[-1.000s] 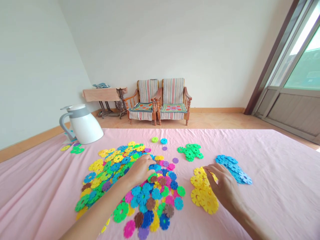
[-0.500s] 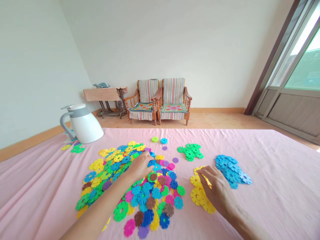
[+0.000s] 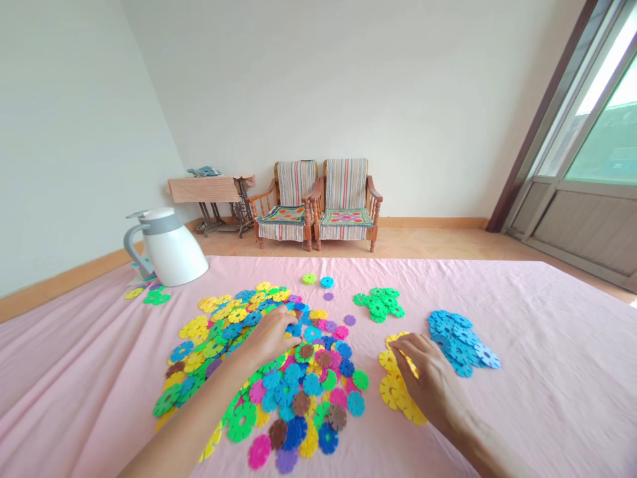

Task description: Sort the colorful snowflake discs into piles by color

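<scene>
A heap of mixed-colour plastic snowflake discs (image 3: 286, 392) covers the left middle of the cloth. My left hand (image 3: 271, 337) reaches over its upper part, thumb and fingers apart around dark blue and brown discs. On the right, my right hand (image 3: 430, 372) is over a group of yellow snowflake discs (image 3: 391, 392). Its thumb and fingers come together on a yellow disc at the group's upper edge, partly hidden by the fingers. Blue snowflake discs (image 3: 460, 342) lie overlapped just right of that hand. Green snowflake discs (image 3: 381, 303) form a small group farther back.
A white jug with a grey handle (image 3: 176, 252) stands at the table's back left, with a few discs near it. Several loose discs (image 3: 309, 279) lie behind the heap. A pink cloth (image 3: 547, 345) covers the table. Two wooden armchairs (image 3: 347, 206) stand beyond.
My left hand has shifted slightly left and its thumb and fingers look wider apart. My right hand has hardly moved from the yellow discs.
</scene>
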The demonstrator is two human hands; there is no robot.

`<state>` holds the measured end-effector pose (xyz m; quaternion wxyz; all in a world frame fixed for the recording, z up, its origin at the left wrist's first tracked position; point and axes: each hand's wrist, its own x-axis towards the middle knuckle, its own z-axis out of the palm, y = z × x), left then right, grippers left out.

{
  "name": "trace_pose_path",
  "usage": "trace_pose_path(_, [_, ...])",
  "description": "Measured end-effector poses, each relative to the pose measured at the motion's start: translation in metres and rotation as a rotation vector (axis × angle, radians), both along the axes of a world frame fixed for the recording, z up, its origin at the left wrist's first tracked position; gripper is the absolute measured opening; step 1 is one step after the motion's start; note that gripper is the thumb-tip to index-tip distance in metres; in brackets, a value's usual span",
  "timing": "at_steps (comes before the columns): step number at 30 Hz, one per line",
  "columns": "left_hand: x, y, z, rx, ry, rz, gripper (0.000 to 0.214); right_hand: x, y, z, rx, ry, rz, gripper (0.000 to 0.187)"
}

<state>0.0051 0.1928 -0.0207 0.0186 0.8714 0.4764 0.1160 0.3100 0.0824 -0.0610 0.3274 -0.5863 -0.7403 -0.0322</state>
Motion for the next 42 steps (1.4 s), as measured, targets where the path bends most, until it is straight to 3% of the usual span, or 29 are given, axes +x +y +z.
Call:
trace_pose_path(5, [0.006, -0.001, -0.001, 0.030, 0.022, 0.007, 0.005, 0.000, 0.000, -0.002, 0.001, -0.004, 0.017, 0.027])
trace_pose_path(11, [0.007, -0.006, 0.007, 0.156, -0.006, 0.108, 0.027, 0.001, 0.000, -0.003, -0.009, 0.010, 0.028, 0.026])
trace_pose_path(13, [0.009, -0.012, 0.011, 0.172, -0.111, 0.118, 0.027, -0.002, -0.001, -0.002, -0.012, 0.034, 0.052, 0.025])
trace_pose_path(15, [0.017, -0.023, 0.012, 0.072, -0.312, 0.089, 0.026, -0.007, -0.004, 0.000, -0.012, 0.083, 0.080, 0.024])
trace_pose_path(18, [0.039, -0.044, 0.010, -0.201, -0.568, 0.001, 0.024, -0.020, -0.010, 0.004, -0.051, 0.213, 0.119, 0.022])
trace_pose_path(23, [0.079, -0.075, 0.005, -0.423, -0.682, -0.090, 0.021, -0.044, -0.021, 0.010, -0.197, 0.479, 0.180, 0.019])
trace_pose_path(26, [0.089, -0.082, 0.005, -0.466, -0.694, -0.113, 0.020, -0.045, -0.019, 0.013, -0.224, 0.519, 0.196, 0.019])
trace_pose_path(29, [0.083, -0.075, 0.008, -0.377, -0.643, -0.078, 0.019, -0.022, -0.010, 0.013, -0.108, 0.459, 0.051, 0.024])
trace_pose_path(32, [0.064, -0.052, 0.011, -0.227, -0.540, -0.023, 0.019, 0.022, 0.001, 0.010, -0.009, 0.309, -0.198, 0.029])
trace_pose_path(37, [0.034, -0.014, 0.007, -0.145, -0.238, 0.064, 0.014, 0.088, 0.010, 0.003, -0.067, 0.134, -0.469, 0.036])
trace_pose_path(40, [0.032, -0.006, 0.002, -0.163, -0.122, 0.074, 0.014, 0.096, 0.011, 0.001, -0.034, 0.026, -0.545, 0.039])
trace_pose_path(42, [0.034, -0.004, 0.000, -0.162, -0.097, 0.069, 0.012, 0.089, 0.011, 0.000, 0.011, -0.004, -0.519, 0.039])
